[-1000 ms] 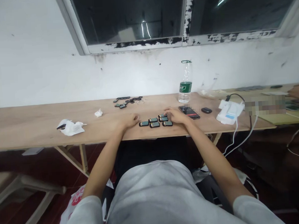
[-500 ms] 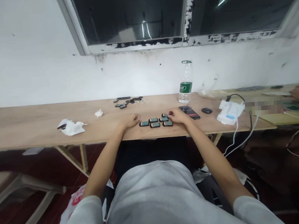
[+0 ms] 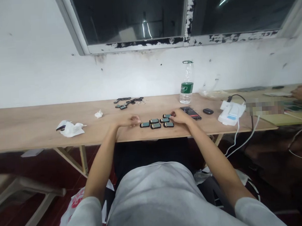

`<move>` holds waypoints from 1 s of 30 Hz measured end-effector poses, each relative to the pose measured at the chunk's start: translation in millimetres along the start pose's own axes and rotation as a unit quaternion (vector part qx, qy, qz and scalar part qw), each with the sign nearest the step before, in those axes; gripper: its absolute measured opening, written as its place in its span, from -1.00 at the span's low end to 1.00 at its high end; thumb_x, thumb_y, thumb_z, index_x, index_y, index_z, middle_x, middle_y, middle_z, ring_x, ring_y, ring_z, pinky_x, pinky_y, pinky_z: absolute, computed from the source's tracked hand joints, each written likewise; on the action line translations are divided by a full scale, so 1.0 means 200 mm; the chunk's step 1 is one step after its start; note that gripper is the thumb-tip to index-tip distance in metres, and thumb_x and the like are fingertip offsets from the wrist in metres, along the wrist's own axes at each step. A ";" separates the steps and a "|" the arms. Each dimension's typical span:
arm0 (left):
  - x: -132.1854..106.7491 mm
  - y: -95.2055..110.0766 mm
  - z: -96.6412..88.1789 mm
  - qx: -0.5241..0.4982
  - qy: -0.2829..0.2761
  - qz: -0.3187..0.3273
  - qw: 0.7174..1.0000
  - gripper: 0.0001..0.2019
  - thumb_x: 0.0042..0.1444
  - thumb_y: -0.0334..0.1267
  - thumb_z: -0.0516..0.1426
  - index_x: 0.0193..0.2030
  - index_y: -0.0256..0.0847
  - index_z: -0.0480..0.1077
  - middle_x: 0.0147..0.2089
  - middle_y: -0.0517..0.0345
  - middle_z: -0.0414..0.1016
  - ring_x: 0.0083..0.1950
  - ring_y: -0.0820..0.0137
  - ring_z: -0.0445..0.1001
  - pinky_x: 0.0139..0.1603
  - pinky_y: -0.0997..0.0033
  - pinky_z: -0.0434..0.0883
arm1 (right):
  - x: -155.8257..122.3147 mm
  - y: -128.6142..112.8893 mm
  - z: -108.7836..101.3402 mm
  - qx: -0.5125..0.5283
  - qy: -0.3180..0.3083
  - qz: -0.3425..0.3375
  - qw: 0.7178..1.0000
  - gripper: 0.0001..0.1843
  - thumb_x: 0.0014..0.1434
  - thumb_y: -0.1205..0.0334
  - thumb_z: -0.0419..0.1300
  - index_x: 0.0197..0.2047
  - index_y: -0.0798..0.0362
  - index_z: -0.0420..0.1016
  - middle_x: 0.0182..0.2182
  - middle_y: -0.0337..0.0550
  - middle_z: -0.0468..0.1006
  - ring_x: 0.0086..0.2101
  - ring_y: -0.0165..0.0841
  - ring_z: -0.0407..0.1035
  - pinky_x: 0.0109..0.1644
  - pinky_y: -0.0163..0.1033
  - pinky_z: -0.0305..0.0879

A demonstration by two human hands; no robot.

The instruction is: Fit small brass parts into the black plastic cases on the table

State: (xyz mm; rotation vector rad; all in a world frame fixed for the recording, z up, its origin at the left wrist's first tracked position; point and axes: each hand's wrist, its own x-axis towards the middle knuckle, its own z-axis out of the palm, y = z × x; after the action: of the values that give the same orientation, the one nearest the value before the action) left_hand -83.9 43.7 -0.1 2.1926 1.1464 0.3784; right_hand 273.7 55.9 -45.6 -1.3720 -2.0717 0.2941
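Left of one phone (image 3: 191, 113), six gadgets (image 3: 156, 126) lie on the counter (image 3: 34, 125) between the left hand (image 3: 131, 120) and right hand (image 3: 179, 116), both curled, whether pinching anything I cannot tell.

Six small, rounded black-rimmed pieces (image 3: 156, 126) with grey-green faces lie flat, loosely clustered on my desk (image 3: 34, 125), the farthest piece (image 3: 167, 116) against my right fingers (image 3: 173, 114).

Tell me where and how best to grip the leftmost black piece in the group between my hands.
I'd pinch the leftmost black piece by its long edges near the left end, coming from the left. It lies flat, its long sides running left to right; other pieces sit to its right, and your left hand is nearest its left end.
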 end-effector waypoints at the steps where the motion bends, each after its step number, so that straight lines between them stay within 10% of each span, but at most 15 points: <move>1: -0.01 0.02 0.00 -0.009 -0.014 0.003 1.000 -0.54 0.04 0.15 0.22 -0.14 -0.22 0.46 -0.26 0.03 0.54 -0.27 0.29 0.48 -0.30 0.36 0.43 | 0.00 0.00 0.00 -0.002 0.001 0.002 1.000 -0.90 0.11 0.30 0.33 -0.27 0.12 0.55 -0.30 -0.05 0.66 -0.31 -0.30 0.49 -0.22 -0.33 0.35; 22: 0.08 0.13 0.14 0.066 0.012 0.085 0.994 -0.50 0.04 0.15 0.26 -0.09 -0.26 0.49 -0.33 0.11 0.54 -0.31 0.34 0.45 -0.30 0.41 0.35 | 0.01 -0.03 -0.02 0.095 0.105 -0.007 0.990 -0.74 0.11 0.39 0.17 -0.09 0.12 0.47 -0.29 -0.12 0.55 -0.36 -0.33 0.42 -0.22 -0.27 0.33; 30: 0.02 0.29 0.14 0.131 0.168 0.159 0.964 -0.55 0.36 0.04 -0.01 -0.18 -0.26 0.55 -0.27 0.07 0.57 -0.29 0.35 0.45 -0.23 0.41 0.36 | -0.02 -0.18 -0.07 0.232 0.065 -0.027 0.970 -0.81 0.15 0.30 0.22 -0.13 0.10 0.51 -0.23 -0.06 0.62 -0.35 -0.32 0.52 -0.26 -0.27 0.42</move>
State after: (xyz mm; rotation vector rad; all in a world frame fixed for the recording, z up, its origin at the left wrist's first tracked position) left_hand -30.3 10.2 16.3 2.6284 1.0626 0.8020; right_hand 256.5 33.9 -18.3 -1.0215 -1.7817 0.6054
